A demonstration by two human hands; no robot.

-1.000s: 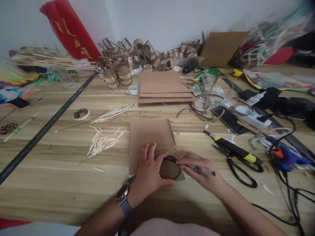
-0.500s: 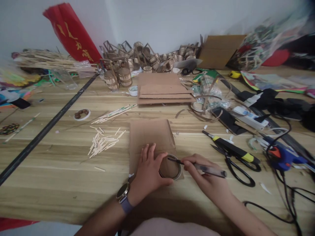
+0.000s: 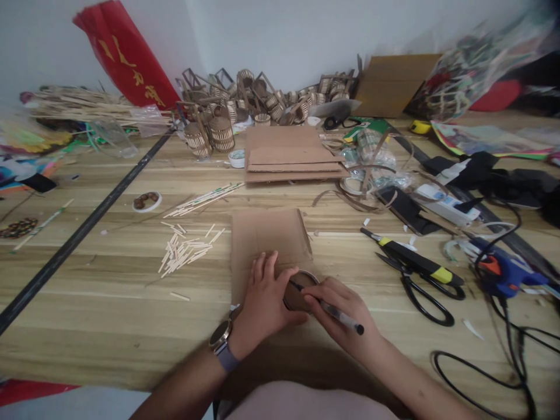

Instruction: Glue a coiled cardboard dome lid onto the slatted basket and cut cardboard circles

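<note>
While the left hand [image 3: 262, 303], fingers spread, steadies a ring [image 3: 310, 273] on the cardboard [image 3: 271, 230], the right hand [image 3: 355, 307] pinches a pen [image 3: 343, 318], its tip inside the ring. The step looks like marking along the inner edge; the next stroke calls for a still ring and light, even pressure.

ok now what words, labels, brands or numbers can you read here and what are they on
No text reads clearly.
Red banner: gold characters, too blurred to quote.
White power strip: any print is too small.
Pen: any marking is too blurred.
Watch: nothing legible on its dark face.
</note>
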